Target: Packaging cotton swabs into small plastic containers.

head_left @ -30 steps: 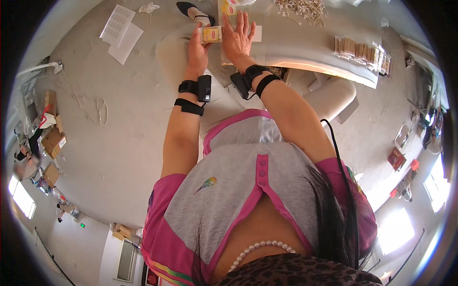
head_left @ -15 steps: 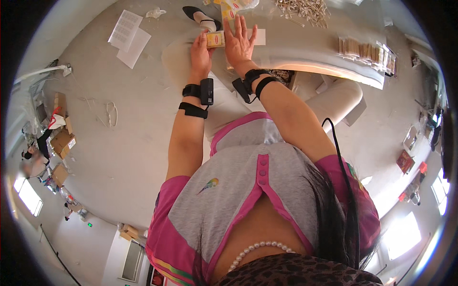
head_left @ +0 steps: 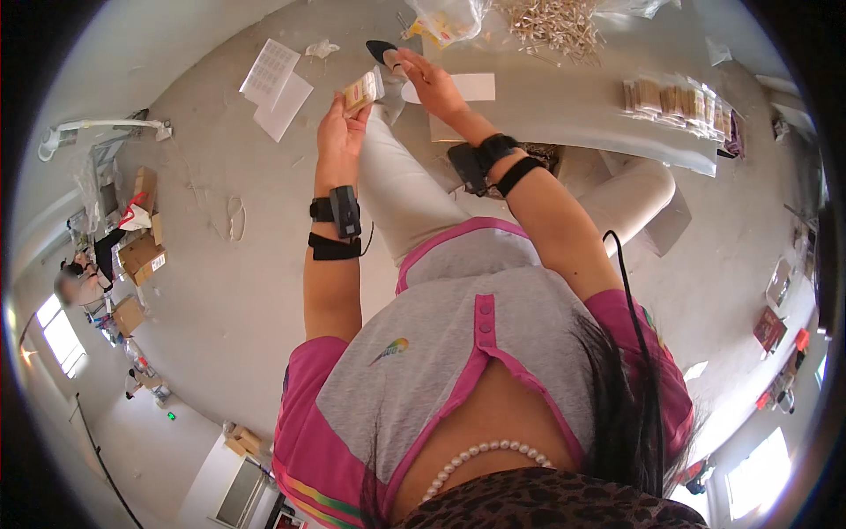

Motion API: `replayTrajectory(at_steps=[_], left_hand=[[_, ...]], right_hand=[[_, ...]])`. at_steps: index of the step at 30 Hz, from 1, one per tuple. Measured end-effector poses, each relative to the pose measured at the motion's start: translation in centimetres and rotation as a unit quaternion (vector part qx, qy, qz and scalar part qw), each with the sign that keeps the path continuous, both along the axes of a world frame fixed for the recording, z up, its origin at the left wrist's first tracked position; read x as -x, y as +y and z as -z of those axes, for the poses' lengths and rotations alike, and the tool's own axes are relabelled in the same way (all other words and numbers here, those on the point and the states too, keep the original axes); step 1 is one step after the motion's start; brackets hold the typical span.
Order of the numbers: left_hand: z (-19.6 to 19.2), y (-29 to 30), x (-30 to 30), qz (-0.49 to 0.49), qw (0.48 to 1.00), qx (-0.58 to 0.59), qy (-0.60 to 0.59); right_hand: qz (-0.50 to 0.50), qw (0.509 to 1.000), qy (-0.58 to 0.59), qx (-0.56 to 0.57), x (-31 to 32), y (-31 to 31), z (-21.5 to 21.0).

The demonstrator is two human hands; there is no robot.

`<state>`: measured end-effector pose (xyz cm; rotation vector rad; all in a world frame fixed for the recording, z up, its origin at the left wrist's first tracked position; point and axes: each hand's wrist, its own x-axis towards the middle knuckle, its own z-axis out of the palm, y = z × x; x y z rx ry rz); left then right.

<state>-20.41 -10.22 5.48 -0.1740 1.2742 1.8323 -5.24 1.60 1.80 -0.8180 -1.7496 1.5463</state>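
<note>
My left hand (head_left: 342, 132) grips a small flat clear packet with a yellow label (head_left: 362, 93) by its lower end, tilted up off the table's left end. Its contents are too small to make out. My right hand (head_left: 434, 88) is apart from the packet, to its right, with fingers stretched out and nothing held. Beneath and beside that hand lies a white paper strip (head_left: 476, 86) on the table. A loose heap of thin wooden-stemmed sticks (head_left: 551, 26), seemingly cotton swabs, lies at the table's far side.
Several bundled packets of sticks (head_left: 674, 101) stand in a row on the table's (head_left: 564, 106) right. A clear bag with yellow prints (head_left: 448, 19) sits at the far edge. Paper sheets (head_left: 278, 88) lie on the floor at left; cardboard boxes (head_left: 141, 260) and a person (head_left: 84, 280) are farther left.
My left hand has drawn the packet leftward and tilted it. My right hand has come away from beside it, so a gap shows between them. The whole view has shifted slightly.
</note>
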Motion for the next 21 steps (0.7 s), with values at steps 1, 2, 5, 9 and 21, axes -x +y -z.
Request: replayTrajectory(at_steps=[1,2,5,9,21], left_hand=[[-0.7,0.0,-0.4,-0.003,1.000,-0.006,0.001],[-1.2,0.1,-1.1,0.029,0.997,-0.035,-0.054],[-2.9,0.3,-3.6,0.119,0.975,-0.112,-0.147],[-5.3,1.5,-7.7,0.219,0.958,-0.085,-0.162],[-10.1,3.7,-13.7,0.380,0.916,-0.010,-0.132]], right_hand=[[-0.039,0.999,0.003,0.008,-1.1,0.6,-1.2],[-0.039,0.999,0.002,0.004,-2.3,1.0,-2.3],[-0.138,0.988,0.014,-0.068,-6.0,1.5,-6.3],[-0.189,0.981,0.014,-0.052,-10.3,3.1,-8.9],[-0.169,0.960,0.189,0.119,-15.5,2.0,-11.8]])
